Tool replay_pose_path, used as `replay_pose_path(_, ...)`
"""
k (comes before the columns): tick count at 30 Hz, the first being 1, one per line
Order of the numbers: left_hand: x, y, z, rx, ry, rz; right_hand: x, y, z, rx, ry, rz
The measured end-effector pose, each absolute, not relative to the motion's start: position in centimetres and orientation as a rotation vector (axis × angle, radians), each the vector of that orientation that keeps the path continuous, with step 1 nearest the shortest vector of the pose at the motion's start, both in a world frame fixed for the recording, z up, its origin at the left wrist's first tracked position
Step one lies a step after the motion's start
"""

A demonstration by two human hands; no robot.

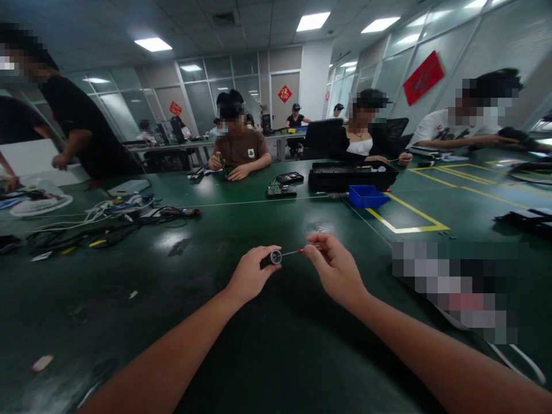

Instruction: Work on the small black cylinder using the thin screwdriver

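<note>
A small black cylindrical part (275, 257) with a pale round rim is gripped between the fingers and thumb of my left hand (251, 275), above the green table (241, 356). My right hand (336, 267) pinches a thin screwdriver (301, 250) with a red collar. Its metal shaft points left, and its tip is at the rim of the black part. Whether the tip touches the part or goes into it cannot be made out. Most of the screwdriver's handle is hidden by my right fingers.
A blue bin (368, 196) stands ahead by a long black tray (351, 177). Circuit parts (282, 190) lie ahead, tangled cables (99, 221) to the left, a blurred-out object (457, 293) to the right. People sit across the table; another stands at left.
</note>
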State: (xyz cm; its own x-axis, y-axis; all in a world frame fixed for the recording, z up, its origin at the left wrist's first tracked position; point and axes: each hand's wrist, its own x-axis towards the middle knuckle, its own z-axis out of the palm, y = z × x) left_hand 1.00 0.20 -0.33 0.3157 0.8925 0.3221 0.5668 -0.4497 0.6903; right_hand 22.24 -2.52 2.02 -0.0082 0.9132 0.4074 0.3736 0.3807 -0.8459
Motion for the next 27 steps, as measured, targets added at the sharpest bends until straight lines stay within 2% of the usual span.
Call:
replay_pose_path(4,0.9,0.1,-0.1,2.183,1.24,0.925,22.4,-1.2,1.4,-1.082,-1.346,0.911)
replay_pose_path(8,0.8,0.1,0.0,2.223,1.222,0.913,23.0,0.3,0.7,-0.982,-1.04,1.328)
replay_pose_path(10,0.8,0.2,-0.1,2.232,1.238,0.916,23.2,0.5,0.6,-0.981,-1.05,1.289)
replay_pose_path(18,0.7,0.4,-0.3,2.276,1.276,0.946,22.7,-1.5,1.8,-1.134,-1.497,0.748)
replay_pose_path(27,0.6,0.4,-0.1,2.251,1.315,0.945,22.9,-1.7,1.4,-1.098,-1.585,0.766)
